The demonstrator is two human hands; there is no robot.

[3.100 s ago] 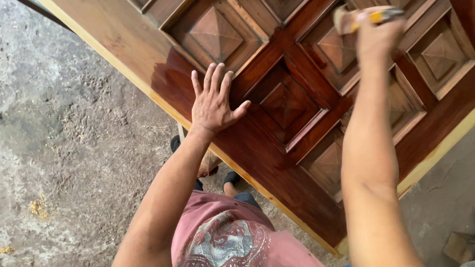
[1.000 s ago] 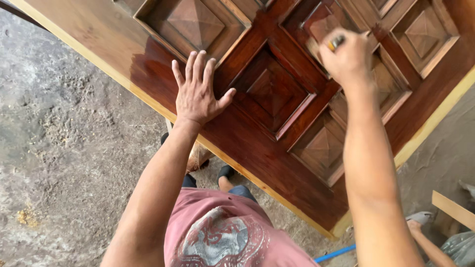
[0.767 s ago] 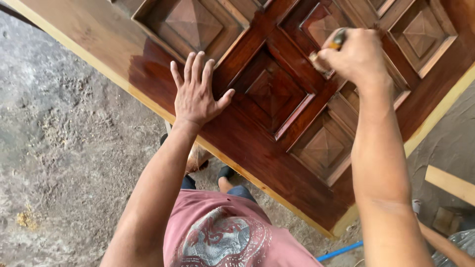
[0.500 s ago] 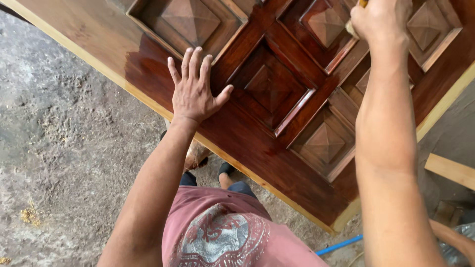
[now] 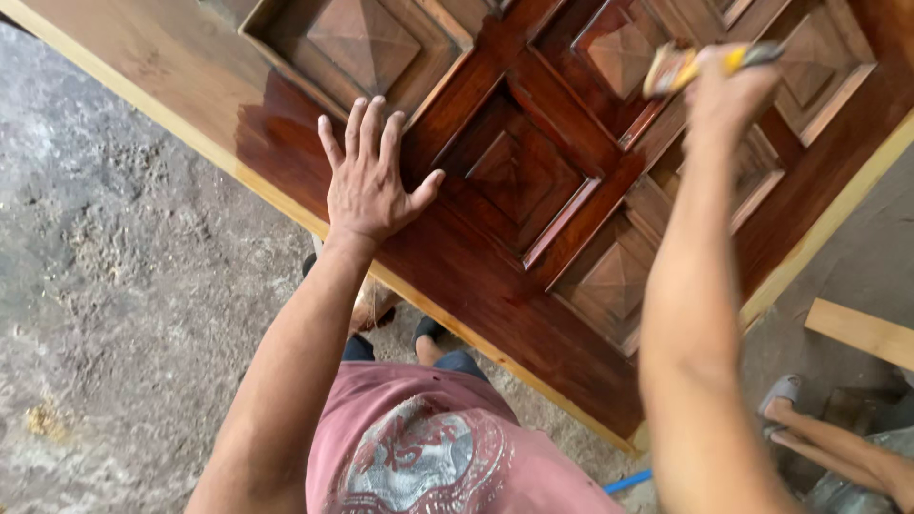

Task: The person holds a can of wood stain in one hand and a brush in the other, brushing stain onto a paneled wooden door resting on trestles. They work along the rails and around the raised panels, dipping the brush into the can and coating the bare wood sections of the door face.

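**Hand braced flat on a carved door, brush held over its panels**

The left hand lies palm down on the dark, glossy stained rail of a carved wooden door, its four fingers stretched out and slightly spread, the thumb splayed toward the nearest raised diamond panel. The hand grips nothing; it only presses on the wood. Beyond the fingertips sits a paler, duller panel with a pyramid centre, and to the little-finger side the stain ends in an uneven edge against lighter wood. Behind the heel of the hand runs the door's pale yellow edge strip.

The right hand is closed in a fist around the yellow handle of a paintbrush, held above the door's far panels. The bristle end pokes out on the thumb side, pointing toward a reddish stained panel; whether the bristles touch the wood cannot be told.

Below the wrists, the person's pink printed shirt fills the foreground. The door rests over a rough concrete floor. Past the right forearm, a loose pale wood plank lies on the ground, and another person's sandalled foot shows near it.
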